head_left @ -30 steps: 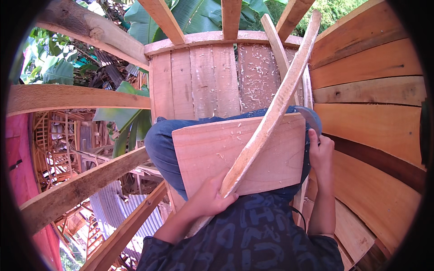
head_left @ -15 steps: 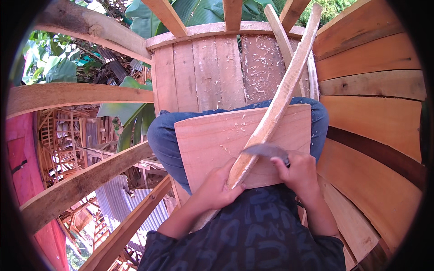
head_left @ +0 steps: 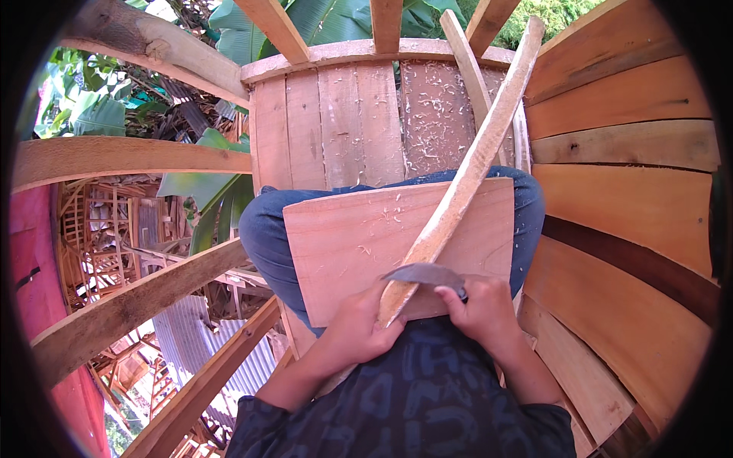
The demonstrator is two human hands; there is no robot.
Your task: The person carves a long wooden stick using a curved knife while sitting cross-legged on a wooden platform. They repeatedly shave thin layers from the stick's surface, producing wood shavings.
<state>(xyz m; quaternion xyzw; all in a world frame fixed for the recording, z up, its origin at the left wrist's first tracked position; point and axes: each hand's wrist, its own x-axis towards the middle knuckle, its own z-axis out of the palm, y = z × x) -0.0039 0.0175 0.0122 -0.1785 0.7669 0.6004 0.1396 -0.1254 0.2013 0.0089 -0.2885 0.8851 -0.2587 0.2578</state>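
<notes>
Left hand closed around a wooden strip; right hand gripping a curved-bladed knife over it; dark shirt patterned with block lettering.

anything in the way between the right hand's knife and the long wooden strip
Nothing visible: the curved knife in the right hand crosses directly over the wooden strip. The left hand grips the strip near the blade's tip, not between them.
</notes>
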